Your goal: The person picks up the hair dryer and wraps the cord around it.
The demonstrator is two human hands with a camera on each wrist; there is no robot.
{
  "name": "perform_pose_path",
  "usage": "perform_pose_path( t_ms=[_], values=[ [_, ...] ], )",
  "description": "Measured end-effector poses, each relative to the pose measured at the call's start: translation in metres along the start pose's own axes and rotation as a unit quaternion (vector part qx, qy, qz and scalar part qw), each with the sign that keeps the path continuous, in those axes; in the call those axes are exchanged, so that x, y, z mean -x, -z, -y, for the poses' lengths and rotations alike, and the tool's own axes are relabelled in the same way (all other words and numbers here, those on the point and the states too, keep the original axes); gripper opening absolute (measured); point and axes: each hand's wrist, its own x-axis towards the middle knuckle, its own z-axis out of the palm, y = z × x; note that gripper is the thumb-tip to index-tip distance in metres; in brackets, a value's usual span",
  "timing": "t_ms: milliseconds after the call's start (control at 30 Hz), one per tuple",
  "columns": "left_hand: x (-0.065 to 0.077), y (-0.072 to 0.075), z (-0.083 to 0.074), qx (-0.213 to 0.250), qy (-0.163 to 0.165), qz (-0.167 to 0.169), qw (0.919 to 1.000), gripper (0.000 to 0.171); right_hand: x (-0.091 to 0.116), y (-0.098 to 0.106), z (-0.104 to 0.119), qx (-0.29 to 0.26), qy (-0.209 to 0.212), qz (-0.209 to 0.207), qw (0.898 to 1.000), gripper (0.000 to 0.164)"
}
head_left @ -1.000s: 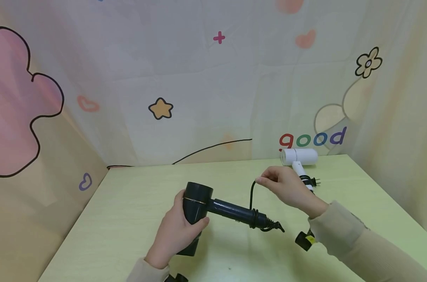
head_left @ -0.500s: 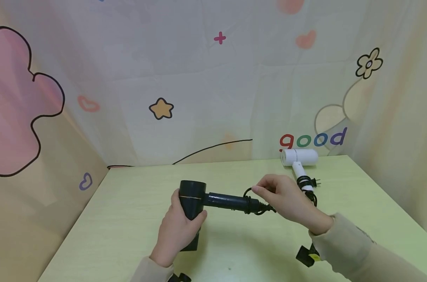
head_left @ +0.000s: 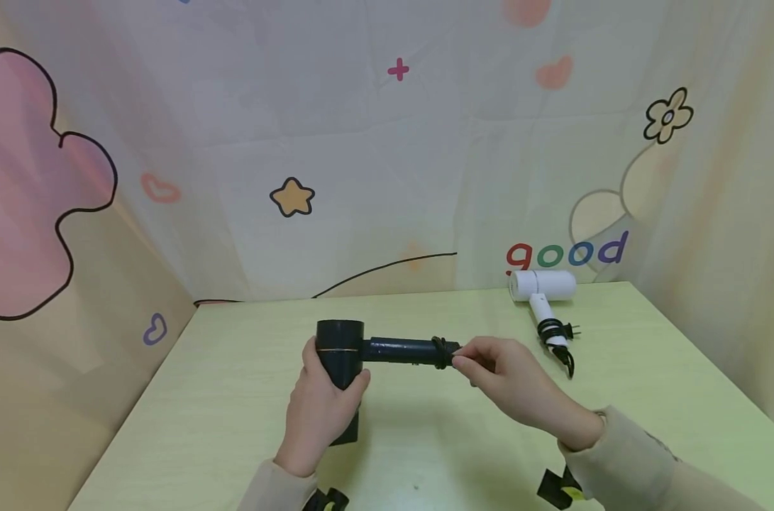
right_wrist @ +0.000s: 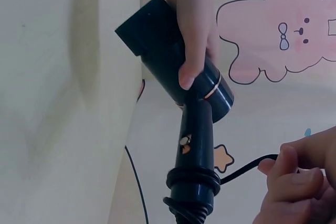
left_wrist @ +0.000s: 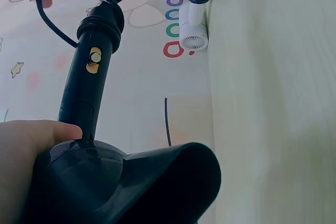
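Observation:
My left hand (head_left: 319, 415) grips a black hair dryer (head_left: 340, 348) around its barrel, thumb on the near side, holding it above the table. Its handle (head_left: 399, 350) points right, almost level. Several turns of black cord (left_wrist: 100, 29) are wound round the handle's end. Between thumb and fingertips, my right hand (head_left: 514, 376) pinches a free stretch of cord (right_wrist: 247, 167), drawn out from the windings. In the head view the right fingers overlap the handle's tip and hide it. A gold-coloured switch (right_wrist: 185, 142) shows on the handle in both wrist views.
A white hair dryer (head_left: 543, 285) lies at the back right of the pale table (head_left: 220, 411), its black cord wrapped round the handle and its plug sticking out. Behind the table hangs a printed curtain (head_left: 361, 163).
My right hand has come down with the cord, from above the handle to its end. The black hair dryer has shifted slightly left and up, and its handle has swung from sloping down to nearly level.

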Motion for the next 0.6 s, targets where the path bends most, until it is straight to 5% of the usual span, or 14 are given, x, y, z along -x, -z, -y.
perform_pose_path(
  t_ms=[600],
  values=[
    [-0.012, 0.013, 0.014, 0.032, 0.048, -0.020, 0.9982, 0.090, 0.026, -0.033, -0.019, -0.053, 0.019, 0.028, 0.998, 0.016]
  ],
)
